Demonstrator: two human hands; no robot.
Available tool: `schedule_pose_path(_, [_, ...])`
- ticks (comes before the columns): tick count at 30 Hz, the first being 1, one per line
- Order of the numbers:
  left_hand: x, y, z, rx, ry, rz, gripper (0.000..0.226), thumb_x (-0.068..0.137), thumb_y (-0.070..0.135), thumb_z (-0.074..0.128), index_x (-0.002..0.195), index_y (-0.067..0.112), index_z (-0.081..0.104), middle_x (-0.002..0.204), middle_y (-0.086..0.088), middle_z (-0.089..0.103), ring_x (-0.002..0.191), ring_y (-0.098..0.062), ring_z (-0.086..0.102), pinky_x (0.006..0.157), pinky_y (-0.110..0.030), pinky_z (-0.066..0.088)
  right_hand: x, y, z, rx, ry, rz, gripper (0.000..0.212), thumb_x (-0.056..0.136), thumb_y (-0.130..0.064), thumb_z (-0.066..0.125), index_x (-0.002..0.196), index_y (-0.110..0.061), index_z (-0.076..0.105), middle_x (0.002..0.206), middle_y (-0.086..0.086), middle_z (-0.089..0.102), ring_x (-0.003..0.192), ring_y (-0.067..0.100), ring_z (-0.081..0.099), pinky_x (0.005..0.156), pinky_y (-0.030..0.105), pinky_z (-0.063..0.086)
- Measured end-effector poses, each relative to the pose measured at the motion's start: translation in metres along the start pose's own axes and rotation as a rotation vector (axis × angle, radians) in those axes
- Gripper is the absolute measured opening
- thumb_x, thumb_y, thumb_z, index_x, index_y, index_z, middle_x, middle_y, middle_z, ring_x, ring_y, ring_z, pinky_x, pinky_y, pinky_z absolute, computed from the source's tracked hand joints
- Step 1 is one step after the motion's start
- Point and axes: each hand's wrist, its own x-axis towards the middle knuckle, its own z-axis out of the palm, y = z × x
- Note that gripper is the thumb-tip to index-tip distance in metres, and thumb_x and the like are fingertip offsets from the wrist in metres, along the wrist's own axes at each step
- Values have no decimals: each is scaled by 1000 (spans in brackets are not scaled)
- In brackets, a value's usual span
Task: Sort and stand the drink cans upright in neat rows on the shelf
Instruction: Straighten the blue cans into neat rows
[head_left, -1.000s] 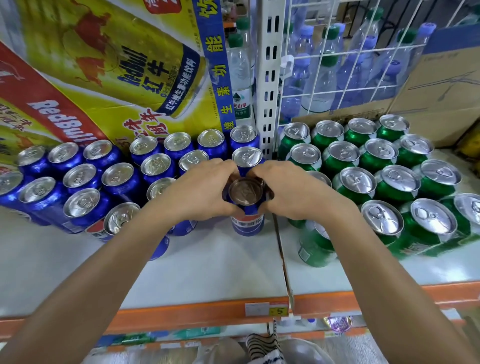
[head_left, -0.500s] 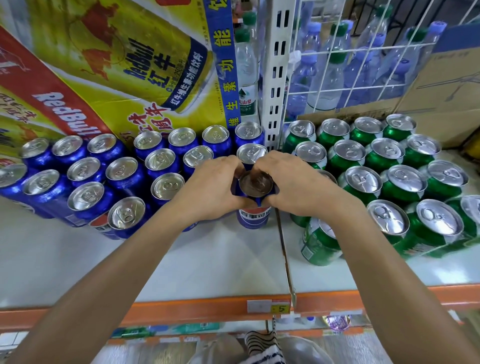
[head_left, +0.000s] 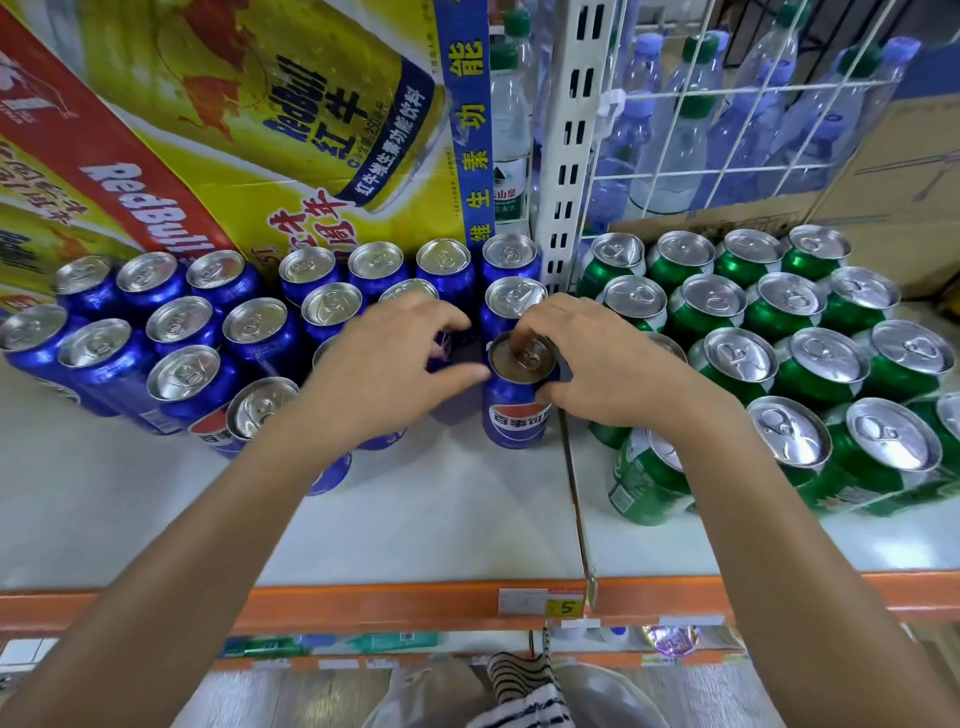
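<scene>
One blue Pepsi can (head_left: 514, 421) stands upright at the front of the right-most blue column, beside the shelf divider. My right hand (head_left: 597, 364) grips it: fingers lie over its lid and the thumb presses its side. My left hand (head_left: 384, 364) sits just left of the can with fingers loosely spread, only the thumb tip touching the rim. Several more blue cans (head_left: 182, 322) stand in rows to the left, some hidden under my left hand. Rows of green cans (head_left: 779, 312) stand upright to the right, with one green can (head_left: 644, 483) out in front under my right wrist.
The white shelf (head_left: 415, 519) has an orange front edge (head_left: 363, 603) with a price tag (head_left: 566, 605). A Red Bull carton (head_left: 260, 130) leans behind the blue cans. A slotted post (head_left: 571, 156), a wire grid with water bottles (head_left: 675, 130) and a cardboard box (head_left: 909, 182) stand behind.
Both hands were wrapped round the blue can. My left hand has loosened and pulled left, leaving only its thumb on it. My right hand still holds the can.
</scene>
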Motion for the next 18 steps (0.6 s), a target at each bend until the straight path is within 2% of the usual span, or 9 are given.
schedule_pose_path(3, [-11,-19,-21,307,72,-80,57,82,55,57,127,20,54,125,-6,55,109,-27,56,87,-42,47,-2,-1,2,49,22,7,36,76,-21,71,108,-17,55,101,-5,47,100,18,47,82,19,27])
schedule_pose_path(5, [-17,-31,-28,473,1,-164,62,82,59,54,131,20,50,130,-8,52,114,-30,53,85,-43,46,-3,-2,3,86,30,20,32,79,-23,71,107,-19,55,103,-8,46,101,16,46,84,19,27])
schedule_pose_path(7, [-19,-36,-27,534,-107,-209,70,78,61,60,134,21,45,131,-10,45,112,-33,52,82,-44,48,-4,-2,3,105,25,36,31,80,-23,71,107,-20,54,105,-9,45,101,14,45,84,18,25])
schedule_pose_path(11, [-22,-34,-22,473,-118,-198,79,67,50,79,133,25,43,131,-7,31,99,-37,55,73,-42,50,-5,-2,4,140,27,41,31,80,-23,72,106,-21,55,105,-9,46,99,10,43,85,16,24])
schedule_pose_path(14, [-32,-21,-19,400,-136,-66,76,66,43,81,132,33,45,127,2,33,90,-24,53,72,-33,45,-5,0,5,148,23,43,31,80,-22,72,106,-21,54,105,-10,45,98,8,42,85,16,24])
schedule_pose_path(18, [-46,10,-5,278,-232,130,71,68,49,76,131,40,45,121,11,36,100,-18,53,79,-31,43,-3,2,3,157,22,49,32,79,-19,72,106,-21,55,106,-9,45,98,8,41,84,16,24])
